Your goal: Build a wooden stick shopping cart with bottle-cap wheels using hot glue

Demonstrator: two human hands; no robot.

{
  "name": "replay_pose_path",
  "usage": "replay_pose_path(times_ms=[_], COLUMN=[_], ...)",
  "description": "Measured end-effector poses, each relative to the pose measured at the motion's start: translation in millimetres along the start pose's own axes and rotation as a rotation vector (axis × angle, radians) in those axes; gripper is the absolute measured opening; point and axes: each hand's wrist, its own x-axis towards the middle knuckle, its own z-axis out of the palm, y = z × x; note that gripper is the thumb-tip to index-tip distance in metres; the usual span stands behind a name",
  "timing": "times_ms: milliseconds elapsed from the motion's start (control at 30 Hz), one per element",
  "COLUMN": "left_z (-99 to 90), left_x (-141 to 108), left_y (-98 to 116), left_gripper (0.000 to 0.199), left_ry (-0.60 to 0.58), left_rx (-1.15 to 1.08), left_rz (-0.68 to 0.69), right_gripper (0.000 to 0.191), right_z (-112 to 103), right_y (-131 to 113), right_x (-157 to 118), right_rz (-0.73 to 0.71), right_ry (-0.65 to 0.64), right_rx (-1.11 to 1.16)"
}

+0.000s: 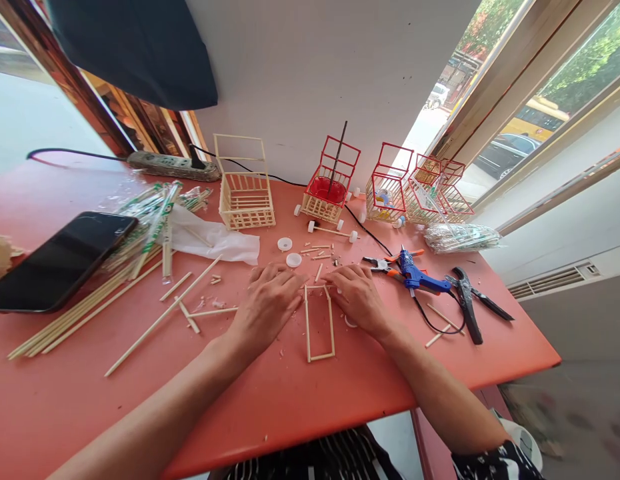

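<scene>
A small rectangular frame of pale wooden sticks (308, 328) lies in front of me on the table. Its far left corner is gripped in the curled fingertips of my left hand (270, 293). My right hand (360, 297) pinches the far right corner the same way, partly hiding a white ring beneath it. Just beyond the frame, between both hands, lies a short stick piece (319, 272). Two white plastic caps (293, 260) and several cut stick bits (317, 252) are scattered past my fingers.
Behind stand a plain stick cart (246, 200), a red-trimmed cart (324, 200) and others like it. At right lie a blue glue gun (420, 277) and black-handled pliers (467, 307). A phone (65, 260), long sticks (90, 310) and a power strip (173, 165) occupy the left.
</scene>
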Motion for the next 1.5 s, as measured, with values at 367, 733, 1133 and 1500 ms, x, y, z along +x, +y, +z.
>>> replay_pose_path(times_ms=[367, 733, 1133, 1500], left_z=[-25.6, -26.5, -10.1, -1.8], left_x=[4.4, 5.0, 0.6, -1.8], left_y=[-25.1, -20.4, -16.0, -16.4], left_gripper=[0.03, 0.029, 0.024, 0.02], left_ry=[-0.079, -0.166, -0.13, -0.091], left_rx=[-0.229, -0.281, -0.205, -0.178], left_rz=[-0.226, -0.281, -0.122, -0.067], right_gripper=[0.032, 0.032, 0.011, 0.004], right_z=[-22.5, -12.4, 2.2, -1.1], right_y=[5.1, 4.2, 7.8, 2.0], right_x=[-7.2, -6.1, -3.2, -0.9], right_rz=[0.016, -0.041, -0.008, 0.026], right_ry=[-0.059, -0.006, 0.011, 0.004], right_rx=[0.089, 0.088, 0.047, 0.066])
